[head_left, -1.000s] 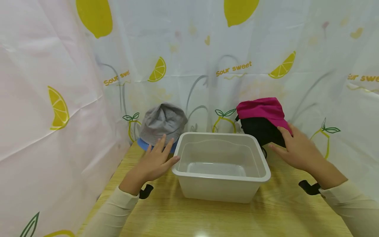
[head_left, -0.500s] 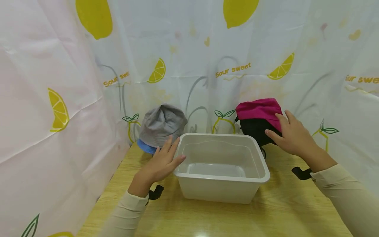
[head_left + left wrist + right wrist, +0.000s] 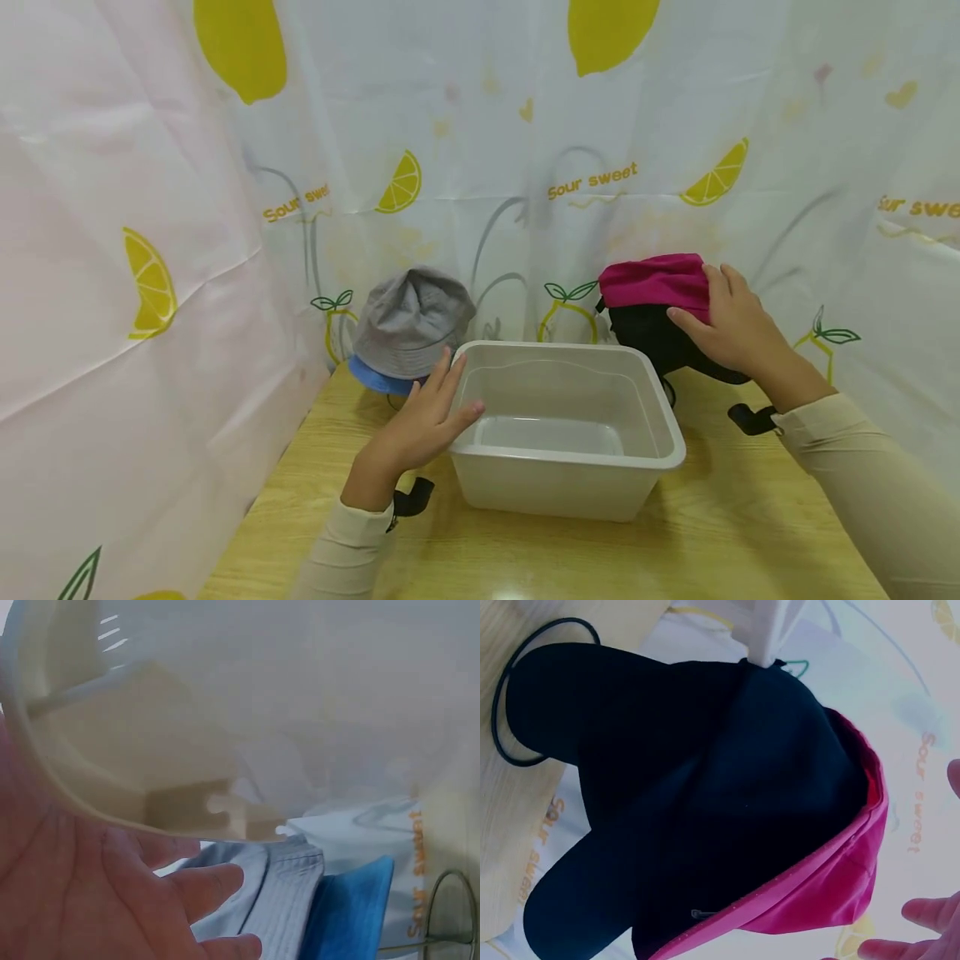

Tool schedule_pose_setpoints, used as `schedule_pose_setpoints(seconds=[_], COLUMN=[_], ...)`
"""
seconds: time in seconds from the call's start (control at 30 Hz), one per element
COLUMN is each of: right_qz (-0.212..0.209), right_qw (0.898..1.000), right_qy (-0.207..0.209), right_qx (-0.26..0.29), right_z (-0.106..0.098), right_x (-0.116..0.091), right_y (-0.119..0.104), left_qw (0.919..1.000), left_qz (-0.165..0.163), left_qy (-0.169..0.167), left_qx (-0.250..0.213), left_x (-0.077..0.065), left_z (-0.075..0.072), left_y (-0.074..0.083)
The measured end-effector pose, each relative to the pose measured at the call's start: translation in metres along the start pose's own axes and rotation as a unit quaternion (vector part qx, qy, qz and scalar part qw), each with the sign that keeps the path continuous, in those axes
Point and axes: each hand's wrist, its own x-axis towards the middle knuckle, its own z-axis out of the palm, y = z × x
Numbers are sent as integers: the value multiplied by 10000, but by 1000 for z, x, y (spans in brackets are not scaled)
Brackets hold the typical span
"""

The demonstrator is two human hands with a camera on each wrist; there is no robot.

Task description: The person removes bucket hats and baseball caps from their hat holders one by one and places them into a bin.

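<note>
My left hand (image 3: 420,429), fingers spread and straight, is at the left rim of the pale plastic basin (image 3: 555,487). In the left wrist view its fingers pass beside the rim, but firm contact cannot be told. Just behind it is a grey bucket hat (image 3: 412,321) over a blue brim (image 3: 378,379). My right hand (image 3: 731,325) is spread beside the magenta cap (image 3: 652,282), which sits over a black cap (image 3: 648,333). The right wrist view has these fingertips (image 3: 922,911) apart from the magenta cap, holding nothing.
A wood-grain table (image 3: 525,558) carries the basin and hats. A lemon-print curtain (image 3: 480,108) closes off the back and sides. Thin dark wire loops show under the hats, one a black wire ring (image 3: 496,712) by the black cap. A black wrist mount (image 3: 750,419) hangs below each hand.
My left hand has moved right, from before the grey hat to the basin's left rim. My right hand has risen from the magenta cap's brim to beside its crown, and the brim now hangs lower.
</note>
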Motion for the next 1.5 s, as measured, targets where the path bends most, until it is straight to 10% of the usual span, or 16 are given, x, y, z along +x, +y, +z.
schedule_pose_setpoints(seconds=[0.77,1.5], right_qz=[691,1279], right_qw=[9872,9685], right_qy=[123,-708], right_qx=[1433,2017], right_z=[9,16], right_x=[44,56], right_y=[27,60], left_qw=[9987,9956], left_qz=[-160,-356], left_qy=[-485,-577], left_qx=[90,652], left_x=[-10,-12], left_z=[0,-5], left_y=[-3,6])
